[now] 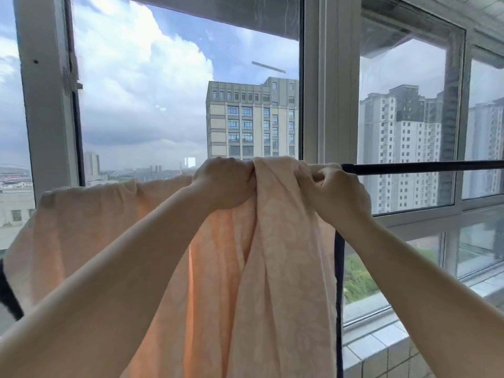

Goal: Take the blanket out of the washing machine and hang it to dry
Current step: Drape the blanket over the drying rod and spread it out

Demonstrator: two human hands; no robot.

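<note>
The blanket is already draped over the dark rail, flat at left, bunched in the middle. Your left hand and right hand both clench that bunch. Remaining, in my judgement: spreading it rightward.

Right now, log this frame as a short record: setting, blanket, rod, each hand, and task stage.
setting: by large windows, tall buildings outside
blanket: peach blanket draped over the rod, spread out to the left, bunched in the middle
rod: dark rod, bare on the right side
left hand: left hand gripping bunched blanket at the rod
right hand: right hand pinching the blanket edge at the rod
task stage: blanket on the rod, not fully spread
</note>
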